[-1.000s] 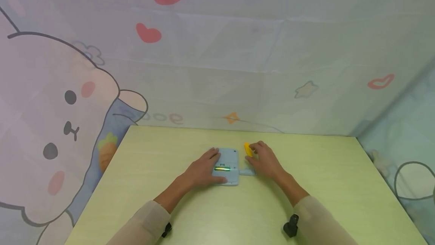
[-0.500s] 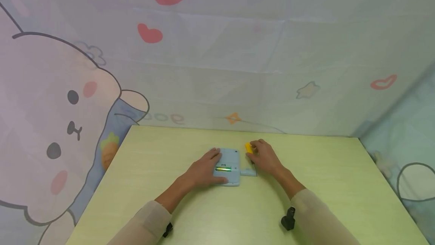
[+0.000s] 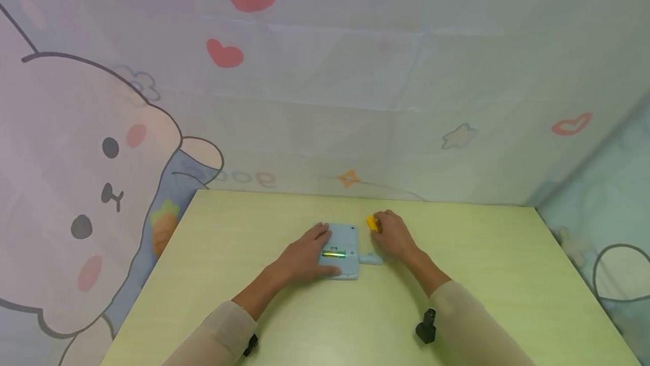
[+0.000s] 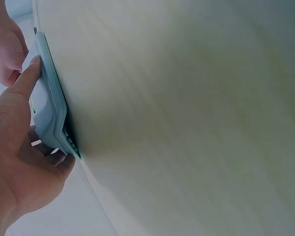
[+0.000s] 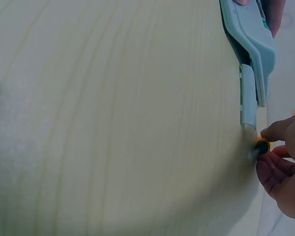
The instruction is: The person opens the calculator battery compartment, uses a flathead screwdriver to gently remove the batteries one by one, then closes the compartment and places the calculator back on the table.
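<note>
A light-blue calculator (image 3: 345,235) lies face down on the table; keys show under its edge in the left wrist view. A green battery (image 3: 333,254) sits in its open compartment. My left hand (image 3: 302,254) grips it from the left, thumb on the near part and fingers at the far edge. My right hand (image 3: 395,236) pinches a small screwdriver with a yellow handle (image 3: 373,223); its black collar (image 5: 261,146) and blurred shaft show in the right wrist view. The light-blue battery cover (image 3: 371,259) lies against the calculator's right side, just left of the screwdriver.
The pale yellow-green wooden table (image 3: 487,276) meets a printed cloth backdrop (image 3: 325,95) along its far edge. A black wrist camera (image 3: 426,325) hangs at the right sleeve, and another (image 3: 251,345) at the left one.
My right wrist has shifted a little to the left, and less of the yellow handle shows past the fingers. The calculator and my left hand stay put.
</note>
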`<state>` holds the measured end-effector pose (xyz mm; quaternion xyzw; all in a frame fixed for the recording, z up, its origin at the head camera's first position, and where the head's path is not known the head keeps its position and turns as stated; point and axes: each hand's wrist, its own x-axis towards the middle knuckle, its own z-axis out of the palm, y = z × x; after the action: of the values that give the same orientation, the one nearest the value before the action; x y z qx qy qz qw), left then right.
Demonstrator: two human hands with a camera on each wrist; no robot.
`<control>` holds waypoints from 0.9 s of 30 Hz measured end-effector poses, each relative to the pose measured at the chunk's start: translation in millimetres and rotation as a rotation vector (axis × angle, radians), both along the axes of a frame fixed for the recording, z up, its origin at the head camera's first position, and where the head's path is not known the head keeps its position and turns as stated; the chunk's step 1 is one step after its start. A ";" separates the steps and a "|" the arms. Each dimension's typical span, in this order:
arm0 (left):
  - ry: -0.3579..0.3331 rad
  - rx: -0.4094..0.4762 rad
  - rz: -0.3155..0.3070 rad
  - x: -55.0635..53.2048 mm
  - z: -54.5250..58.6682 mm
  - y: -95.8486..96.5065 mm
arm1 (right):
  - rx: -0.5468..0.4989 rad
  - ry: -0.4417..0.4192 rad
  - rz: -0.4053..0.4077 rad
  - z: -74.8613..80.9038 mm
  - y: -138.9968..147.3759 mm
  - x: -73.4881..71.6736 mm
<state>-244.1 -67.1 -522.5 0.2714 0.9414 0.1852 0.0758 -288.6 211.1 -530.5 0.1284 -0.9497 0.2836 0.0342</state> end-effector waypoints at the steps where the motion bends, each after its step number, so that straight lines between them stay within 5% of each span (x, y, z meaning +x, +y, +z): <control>1: -0.001 0.003 0.000 0.3 -0.1 0.0 | 0.000 -0.003 -0.003 0.2 -0.1 0.3; 15: 0.003 0.019 -0.006 0.4 0.4 -0.1 | -0.021 0.024 0.037 17.9 9.1 10.5; 27: 0.001 0.020 -0.005 -1.4 -2.8 -0.8 | -0.193 0.020 0.077 37.9 27.8 20.1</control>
<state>-245.5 -67.9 -525.3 0.2745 0.9389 0.1941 0.0733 -268.5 238.9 -492.6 0.1637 -0.9120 0.3734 0.0451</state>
